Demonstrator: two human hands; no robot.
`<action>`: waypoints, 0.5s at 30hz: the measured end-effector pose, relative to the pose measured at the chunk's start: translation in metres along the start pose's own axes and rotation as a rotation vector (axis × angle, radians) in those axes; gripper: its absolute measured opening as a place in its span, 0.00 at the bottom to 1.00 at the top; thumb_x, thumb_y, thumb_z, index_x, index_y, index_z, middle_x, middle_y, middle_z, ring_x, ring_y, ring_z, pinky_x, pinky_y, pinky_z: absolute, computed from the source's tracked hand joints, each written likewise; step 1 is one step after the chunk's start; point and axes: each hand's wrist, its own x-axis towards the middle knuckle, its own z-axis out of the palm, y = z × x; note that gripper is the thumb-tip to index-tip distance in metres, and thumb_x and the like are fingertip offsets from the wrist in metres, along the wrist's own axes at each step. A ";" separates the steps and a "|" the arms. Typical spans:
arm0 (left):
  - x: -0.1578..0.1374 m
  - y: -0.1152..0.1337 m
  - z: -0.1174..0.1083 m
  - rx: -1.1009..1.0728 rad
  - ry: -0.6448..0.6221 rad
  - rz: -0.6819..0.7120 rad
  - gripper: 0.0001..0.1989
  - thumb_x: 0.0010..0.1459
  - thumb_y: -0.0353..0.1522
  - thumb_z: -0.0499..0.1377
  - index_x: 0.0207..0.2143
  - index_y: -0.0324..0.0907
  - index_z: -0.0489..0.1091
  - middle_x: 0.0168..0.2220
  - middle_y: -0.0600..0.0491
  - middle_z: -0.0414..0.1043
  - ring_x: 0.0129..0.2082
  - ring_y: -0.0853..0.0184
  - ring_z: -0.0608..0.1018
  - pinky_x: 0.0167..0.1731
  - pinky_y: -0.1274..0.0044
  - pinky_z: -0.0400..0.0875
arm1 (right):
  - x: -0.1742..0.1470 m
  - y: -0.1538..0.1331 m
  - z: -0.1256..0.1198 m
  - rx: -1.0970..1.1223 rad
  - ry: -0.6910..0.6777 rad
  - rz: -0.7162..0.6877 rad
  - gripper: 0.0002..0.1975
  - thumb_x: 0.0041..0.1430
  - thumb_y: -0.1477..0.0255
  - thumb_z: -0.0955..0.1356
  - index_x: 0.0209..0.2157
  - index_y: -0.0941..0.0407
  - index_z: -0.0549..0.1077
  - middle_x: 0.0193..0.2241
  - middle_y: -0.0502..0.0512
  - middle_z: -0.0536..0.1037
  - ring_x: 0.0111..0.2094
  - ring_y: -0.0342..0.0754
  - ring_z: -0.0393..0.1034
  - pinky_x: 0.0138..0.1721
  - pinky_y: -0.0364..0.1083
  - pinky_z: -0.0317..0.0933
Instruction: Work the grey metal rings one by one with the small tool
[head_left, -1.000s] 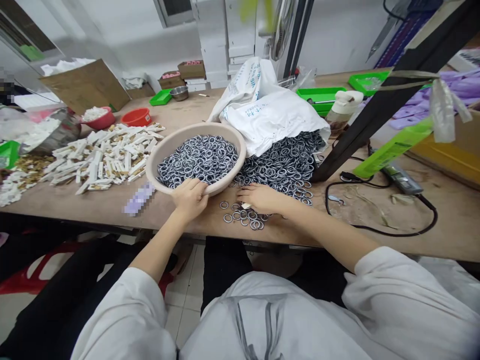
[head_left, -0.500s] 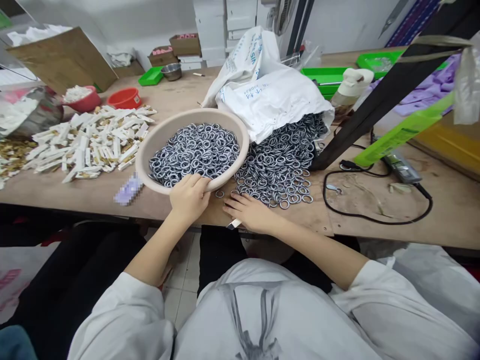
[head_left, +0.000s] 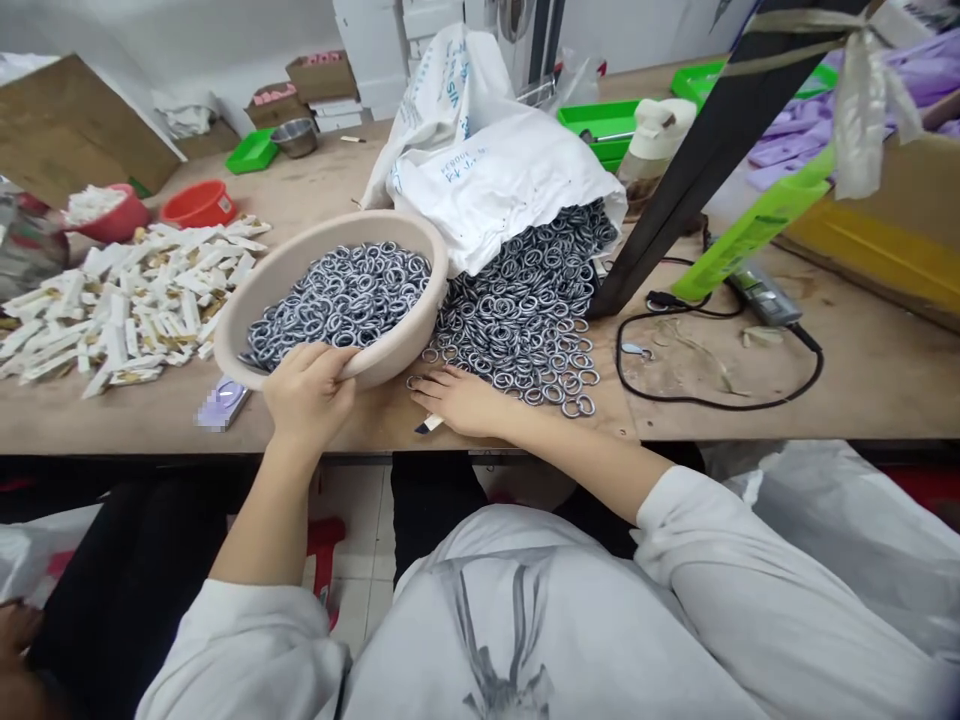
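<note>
My left hand (head_left: pixel 311 395) is closed over the near rim of a beige plastic basin (head_left: pixel 409 345), thumb toward the inside. The basin looks tilted, with more outer wall showing on its right. Inside it is a heap of grey metal rings (head_left: pixel 345 300). My right hand (head_left: pixel 469 402) lies flat on the table, fingers stretched out at the near left edge of a loose ring pile (head_left: pixel 517 320). A small white tool with a dark tip (head_left: pixel 430 424) pokes out from under that hand. The pile spills from a white woven sack (head_left: pixel 502 185) lying on its side.
White strips (head_left: pixel 142 300) are heaped on the left, near red bowls (head_left: pixel 199 205) and a cardboard box (head_left: pixel 75 130). A lilac item (head_left: pixel 223 402) lies near the table's front edge. A black post (head_left: pixel 660 200) slants up at right, beside a looped black cable (head_left: pixel 720 402) and green trays (head_left: pixel 600 125).
The view has swung slightly to the right. My left hand has shifted the basin a little left, and its right side looks raised. My right hand stays near the pile's edge.
</note>
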 end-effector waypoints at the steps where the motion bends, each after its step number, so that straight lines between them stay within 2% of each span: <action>1: -0.002 -0.002 0.000 -0.002 -0.003 0.003 0.13 0.48 0.24 0.58 0.35 0.45 0.76 0.29 0.52 0.75 0.31 0.61 0.75 0.33 0.71 0.68 | -0.003 0.005 0.000 -0.002 0.000 0.000 0.21 0.68 0.76 0.59 0.60 0.62 0.68 0.63 0.64 0.67 0.60 0.56 0.63 0.61 0.55 0.54; 7: -0.018 0.000 0.006 0.001 -0.006 0.057 0.13 0.49 0.23 0.58 0.35 0.45 0.76 0.28 0.52 0.75 0.31 0.60 0.76 0.32 0.71 0.68 | -0.036 0.029 -0.013 -0.026 0.047 0.039 0.17 0.68 0.77 0.60 0.53 0.61 0.73 0.55 0.63 0.74 0.55 0.55 0.65 0.58 0.55 0.55; 10: -0.021 0.009 0.002 -0.006 -0.059 0.041 0.11 0.53 0.26 0.58 0.37 0.45 0.76 0.29 0.51 0.75 0.33 0.60 0.76 0.34 0.71 0.69 | -0.028 0.028 -0.016 -0.032 0.069 0.089 0.16 0.68 0.75 0.61 0.51 0.61 0.75 0.54 0.67 0.73 0.54 0.58 0.63 0.57 0.56 0.54; 12: -0.022 0.008 -0.004 -0.069 -0.117 0.048 0.11 0.57 0.31 0.59 0.42 0.45 0.75 0.36 0.49 0.76 0.38 0.60 0.76 0.39 0.70 0.71 | -0.014 0.026 -0.014 -0.033 0.067 0.112 0.18 0.68 0.75 0.60 0.54 0.62 0.73 0.55 0.68 0.71 0.55 0.59 0.61 0.58 0.57 0.53; 14: -0.026 -0.008 -0.009 -0.138 -0.055 0.008 0.16 0.59 0.40 0.59 0.47 0.44 0.72 0.44 0.46 0.74 0.46 0.58 0.75 0.46 0.68 0.71 | -0.002 0.025 -0.011 -0.037 0.049 0.149 0.21 0.67 0.76 0.59 0.59 0.63 0.70 0.58 0.69 0.70 0.57 0.61 0.60 0.59 0.58 0.52; 15: -0.030 -0.023 -0.011 -0.154 0.050 -0.057 0.18 0.61 0.44 0.56 0.48 0.43 0.70 0.46 0.45 0.73 0.48 0.57 0.74 0.47 0.67 0.70 | 0.003 0.026 -0.009 -0.039 0.033 0.169 0.22 0.67 0.77 0.59 0.60 0.63 0.68 0.59 0.69 0.69 0.58 0.63 0.59 0.59 0.59 0.51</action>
